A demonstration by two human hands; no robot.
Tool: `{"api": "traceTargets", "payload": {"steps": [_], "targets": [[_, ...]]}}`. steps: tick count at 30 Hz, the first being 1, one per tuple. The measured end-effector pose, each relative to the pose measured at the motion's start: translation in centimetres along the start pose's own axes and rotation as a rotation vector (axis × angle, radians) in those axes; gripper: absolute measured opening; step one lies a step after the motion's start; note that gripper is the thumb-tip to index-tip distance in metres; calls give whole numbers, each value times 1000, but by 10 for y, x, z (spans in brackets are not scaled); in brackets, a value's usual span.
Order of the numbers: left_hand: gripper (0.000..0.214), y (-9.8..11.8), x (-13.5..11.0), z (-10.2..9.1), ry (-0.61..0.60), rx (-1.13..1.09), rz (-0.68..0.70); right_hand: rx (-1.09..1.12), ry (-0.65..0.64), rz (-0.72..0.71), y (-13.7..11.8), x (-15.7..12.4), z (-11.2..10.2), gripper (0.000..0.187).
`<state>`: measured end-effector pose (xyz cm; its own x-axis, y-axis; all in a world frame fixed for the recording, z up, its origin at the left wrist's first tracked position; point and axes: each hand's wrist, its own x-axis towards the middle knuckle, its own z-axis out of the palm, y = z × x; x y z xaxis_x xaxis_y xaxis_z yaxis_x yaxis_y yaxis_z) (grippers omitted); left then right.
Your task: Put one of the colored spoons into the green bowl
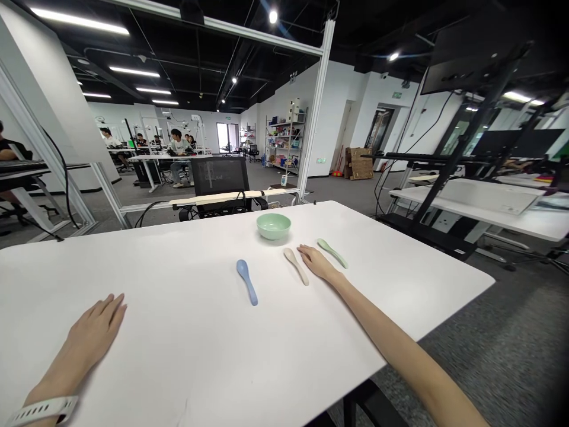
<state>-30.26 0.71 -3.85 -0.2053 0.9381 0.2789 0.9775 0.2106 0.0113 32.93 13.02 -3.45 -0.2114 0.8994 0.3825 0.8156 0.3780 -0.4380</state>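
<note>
My right hand (pixel 317 262) reaches far across the white table, its fingers stretched out between two spoons, holding nothing. Just left of the fingertips lies a beige spoon (pixel 296 265); a light green spoon (pixel 332 252) lies right of the hand. Farther left is a blue spoon (pixel 247 281). All three have their bowls pointing away from me. Behind the spoons stands a green bowl (pixel 274 226), upright, a short way from my right fingertips. At the left, my left hand (pixel 98 326) rests palm down with extended fingers, apart from every object.
The white table (pixel 178 344) has its right edge under my right forearm. Beyond its far edge are a black mesh chair (pixel 221 177) and a metal frame post (pixel 315 112). Several people sit at desks in the background.
</note>
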Motion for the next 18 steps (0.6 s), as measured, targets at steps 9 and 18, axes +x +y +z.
{"api": "traceTargets", "payload": {"steps": [9,18], "targets": [[76,-4,1,4,-13,1,5,-22,-16,13,2,1,3,44],[68,2,0,-3,0,-8,-14,-9,94,104,-31,-9,-12,40]]}}
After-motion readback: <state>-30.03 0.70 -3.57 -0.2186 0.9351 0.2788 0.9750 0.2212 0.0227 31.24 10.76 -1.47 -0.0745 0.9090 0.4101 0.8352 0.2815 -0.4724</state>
